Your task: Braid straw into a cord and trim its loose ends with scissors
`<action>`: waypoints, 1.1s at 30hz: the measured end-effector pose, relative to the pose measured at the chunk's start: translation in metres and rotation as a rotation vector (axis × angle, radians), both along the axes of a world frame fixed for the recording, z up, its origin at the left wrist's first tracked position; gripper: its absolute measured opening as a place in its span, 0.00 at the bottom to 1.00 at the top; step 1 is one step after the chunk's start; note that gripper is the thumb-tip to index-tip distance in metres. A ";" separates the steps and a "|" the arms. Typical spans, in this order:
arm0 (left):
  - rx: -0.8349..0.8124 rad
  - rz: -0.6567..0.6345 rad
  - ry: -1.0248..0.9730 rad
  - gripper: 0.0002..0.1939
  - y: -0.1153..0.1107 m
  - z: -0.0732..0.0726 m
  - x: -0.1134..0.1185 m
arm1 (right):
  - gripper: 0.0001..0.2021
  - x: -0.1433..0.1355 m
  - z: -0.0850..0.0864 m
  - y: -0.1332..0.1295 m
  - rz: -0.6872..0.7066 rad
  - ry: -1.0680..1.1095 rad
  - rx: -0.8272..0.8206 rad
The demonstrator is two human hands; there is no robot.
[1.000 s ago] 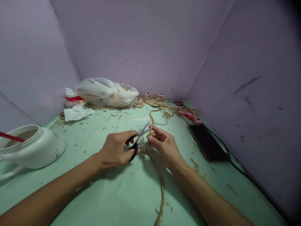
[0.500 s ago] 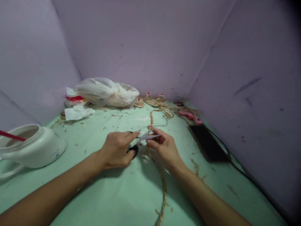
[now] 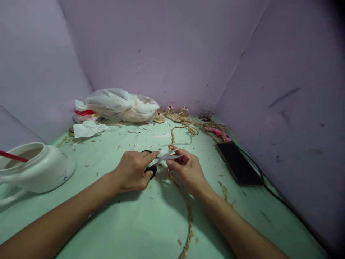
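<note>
My left hand [image 3: 133, 169] is closed on the black handles of a pair of scissors [image 3: 164, 157]. The blades are slightly parted and point right, across my right hand's fingertips. Between its thumb and fingers, my right hand [image 3: 187, 169] pinches a braided straw cord [image 3: 188, 208]. From the pinch the cord runs back toward a loose coil on the table and forward to the near edge of the view. Whether the blades touch the cord is hard to make out.
A white teapot-like pot [image 3: 37, 172] with a red stick stands left. Behind lie a plastic bag [image 3: 122, 106], crumpled tissue [image 3: 90, 129] and woven straw pieces [image 3: 174, 117]. At right are a pink glue gun [image 3: 217, 133], a phone [image 3: 239, 163] and a black cable [image 3: 291, 208]. Straw scraps dot the green table.
The scissor blades have shifted very slightly, and the near stretch of cord lies a little farther right. Both hands keep their holds almost in the same place.
</note>
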State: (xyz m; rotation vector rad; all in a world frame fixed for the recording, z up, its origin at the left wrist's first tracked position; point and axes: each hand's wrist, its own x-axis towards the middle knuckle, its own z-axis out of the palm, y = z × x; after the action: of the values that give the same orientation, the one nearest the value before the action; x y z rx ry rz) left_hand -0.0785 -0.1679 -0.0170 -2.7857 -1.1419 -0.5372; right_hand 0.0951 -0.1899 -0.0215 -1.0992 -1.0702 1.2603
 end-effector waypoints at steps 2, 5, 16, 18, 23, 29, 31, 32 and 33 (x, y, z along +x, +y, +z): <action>-0.039 -0.020 -0.029 0.27 0.001 -0.001 -0.001 | 0.18 0.000 0.000 0.000 -0.007 0.003 0.000; -0.093 -0.034 -0.051 0.27 0.002 -0.001 -0.002 | 0.23 0.001 -0.001 0.001 -0.034 0.010 0.000; -0.548 0.170 -0.720 0.15 0.009 0.001 0.003 | 0.26 0.000 -0.003 0.001 -0.037 0.053 -0.028; -0.736 0.221 -0.916 0.19 0.007 0.004 0.008 | 0.26 -0.002 -0.004 0.001 -0.025 0.057 -0.030; -1.002 0.240 -1.154 0.24 -0.007 0.012 0.023 | 0.25 -0.010 -0.011 -0.004 0.071 0.062 -0.024; -1.025 0.269 -1.187 0.22 -0.012 0.009 0.030 | 0.20 -0.013 -0.013 -0.007 0.145 0.139 -0.076; -0.998 0.253 -1.150 0.20 -0.013 0.005 0.031 | 0.15 -0.010 -0.011 -0.005 0.089 0.221 -0.128; -0.981 0.236 -1.129 0.18 -0.014 0.003 0.031 | 0.14 -0.008 -0.009 -0.004 0.054 0.246 -0.161; -0.960 0.217 -1.108 0.18 -0.014 0.001 0.031 | 0.13 -0.007 -0.008 -0.003 0.017 0.258 -0.192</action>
State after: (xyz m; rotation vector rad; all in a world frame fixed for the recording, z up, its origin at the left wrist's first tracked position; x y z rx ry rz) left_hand -0.0471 -0.1823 -0.0161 -2.8636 -2.3494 -2.1400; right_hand 0.0884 -0.1924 -0.0293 -1.0371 -0.7784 1.4971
